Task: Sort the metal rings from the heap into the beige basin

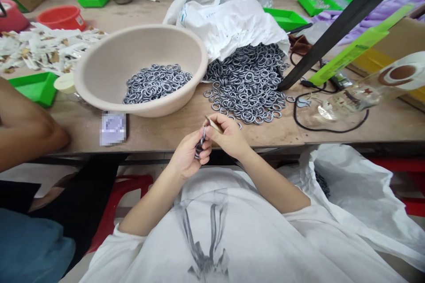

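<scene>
My left hand [190, 155] is closed around a few grey rings [200, 145], just in front of the table edge. My right hand [229, 136] meets it at the fingertips, gripping a small, thin, pointed tool [215, 125] with a pale brown body; its exact kind is unclear. One ring sits upright between the fingers of both hands. Beyond my hands a heap of grey rings [249, 84] spills over the table from a white sack [232, 20]. More grey rings [156, 82] lie inside a large beige basin [99, 59] to the left.
A black slanted post [332, 35] rises right of the heap, beside a looped black cable [332, 131]. A phone-sized object [113, 128] lies below the basin. Another person's arm [26, 124] rests at left. An open white sack [358, 185] stands at my right.
</scene>
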`<state>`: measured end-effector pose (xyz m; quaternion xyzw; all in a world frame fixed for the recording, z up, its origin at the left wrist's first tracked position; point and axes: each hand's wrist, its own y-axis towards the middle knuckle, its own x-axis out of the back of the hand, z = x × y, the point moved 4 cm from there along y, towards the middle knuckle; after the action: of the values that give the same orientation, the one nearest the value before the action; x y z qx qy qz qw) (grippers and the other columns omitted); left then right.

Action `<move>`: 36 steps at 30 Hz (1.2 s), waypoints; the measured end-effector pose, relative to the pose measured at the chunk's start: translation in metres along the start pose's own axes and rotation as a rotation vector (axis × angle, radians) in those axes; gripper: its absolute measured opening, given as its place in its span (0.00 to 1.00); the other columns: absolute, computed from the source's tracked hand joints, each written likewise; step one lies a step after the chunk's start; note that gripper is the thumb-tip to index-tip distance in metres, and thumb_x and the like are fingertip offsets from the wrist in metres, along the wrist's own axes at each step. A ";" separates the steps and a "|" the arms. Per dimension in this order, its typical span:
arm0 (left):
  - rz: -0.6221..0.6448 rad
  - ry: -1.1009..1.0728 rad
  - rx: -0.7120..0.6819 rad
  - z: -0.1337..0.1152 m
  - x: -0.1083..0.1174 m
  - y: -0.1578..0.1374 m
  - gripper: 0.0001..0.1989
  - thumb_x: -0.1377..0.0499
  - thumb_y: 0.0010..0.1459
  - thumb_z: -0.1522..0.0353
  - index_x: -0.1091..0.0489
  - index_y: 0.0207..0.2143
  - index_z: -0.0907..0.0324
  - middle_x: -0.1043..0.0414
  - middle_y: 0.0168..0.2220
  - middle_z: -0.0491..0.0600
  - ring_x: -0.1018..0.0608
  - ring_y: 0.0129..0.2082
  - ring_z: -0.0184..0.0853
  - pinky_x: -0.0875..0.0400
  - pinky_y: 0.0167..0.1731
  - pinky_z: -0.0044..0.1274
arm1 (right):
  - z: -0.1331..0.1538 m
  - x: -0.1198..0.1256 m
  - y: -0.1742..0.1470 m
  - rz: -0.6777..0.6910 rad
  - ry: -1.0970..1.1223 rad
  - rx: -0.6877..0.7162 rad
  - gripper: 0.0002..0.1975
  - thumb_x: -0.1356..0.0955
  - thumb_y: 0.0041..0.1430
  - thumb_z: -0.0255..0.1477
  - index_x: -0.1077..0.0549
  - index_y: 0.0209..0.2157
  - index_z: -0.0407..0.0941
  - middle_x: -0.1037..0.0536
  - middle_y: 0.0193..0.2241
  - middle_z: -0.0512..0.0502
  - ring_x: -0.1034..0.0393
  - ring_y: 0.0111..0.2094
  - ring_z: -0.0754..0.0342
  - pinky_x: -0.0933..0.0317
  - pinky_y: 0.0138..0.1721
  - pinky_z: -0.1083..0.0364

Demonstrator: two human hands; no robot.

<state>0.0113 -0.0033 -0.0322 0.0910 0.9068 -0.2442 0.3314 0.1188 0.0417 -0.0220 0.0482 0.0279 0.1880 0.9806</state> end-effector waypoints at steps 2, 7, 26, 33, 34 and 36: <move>-0.051 0.045 -0.070 -0.001 -0.001 -0.001 0.19 0.31 0.50 0.58 0.37 0.28 0.59 0.42 0.19 0.38 0.41 0.14 0.21 0.46 0.10 0.13 | 0.003 -0.001 -0.003 -0.004 -0.080 0.017 0.24 0.25 0.49 0.50 0.29 0.34 0.45 0.26 0.27 0.52 0.31 0.27 0.57 0.35 0.29 0.57; -0.092 0.109 -0.170 -0.005 -0.002 -0.002 0.18 0.33 0.50 0.59 0.38 0.26 0.59 0.40 0.18 0.38 0.41 0.13 0.22 0.45 0.10 0.14 | 0.014 0.001 -0.005 0.032 -0.141 0.092 0.22 0.33 0.61 0.50 0.28 0.32 0.44 0.25 0.26 0.50 0.30 0.28 0.56 0.36 0.32 0.55; -0.053 0.108 -0.185 -0.008 -0.009 -0.010 0.20 0.33 0.50 0.58 0.40 0.25 0.58 0.40 0.19 0.39 0.41 0.14 0.22 0.45 0.12 0.15 | 0.025 0.019 -0.014 -0.171 -0.658 0.258 0.19 0.37 0.67 0.45 0.27 0.31 0.45 0.28 0.26 0.50 0.35 0.29 0.55 0.45 0.33 0.55; -0.136 0.115 -0.195 -0.006 -0.008 -0.008 0.18 0.33 0.51 0.58 0.37 0.28 0.58 0.42 0.17 0.38 0.41 0.13 0.23 0.45 0.12 0.16 | 0.030 0.002 -0.016 -0.059 -0.497 0.336 0.12 0.30 0.61 0.40 0.25 0.35 0.45 0.25 0.31 0.48 0.32 0.35 0.53 0.41 0.39 0.54; -0.126 0.119 -0.186 -0.006 -0.007 -0.007 0.18 0.33 0.51 0.57 0.37 0.27 0.59 0.41 0.17 0.38 0.41 0.14 0.22 0.45 0.12 0.16 | 0.029 0.001 -0.014 -0.045 -0.471 0.306 0.12 0.30 0.62 0.39 0.26 0.32 0.45 0.26 0.29 0.49 0.32 0.33 0.53 0.41 0.38 0.54; -0.114 0.112 -0.177 -0.006 -0.007 -0.007 0.18 0.33 0.50 0.58 0.38 0.26 0.59 0.41 0.17 0.38 0.41 0.14 0.22 0.46 0.12 0.15 | 0.025 0.000 -0.010 -0.003 -0.392 0.232 0.14 0.32 0.63 0.41 0.28 0.30 0.45 0.27 0.27 0.50 0.34 0.31 0.54 0.42 0.36 0.54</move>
<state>0.0111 -0.0066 -0.0210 0.0230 0.9456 -0.1763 0.2726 0.1241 0.0303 0.0019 0.1962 -0.1416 0.1690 0.9554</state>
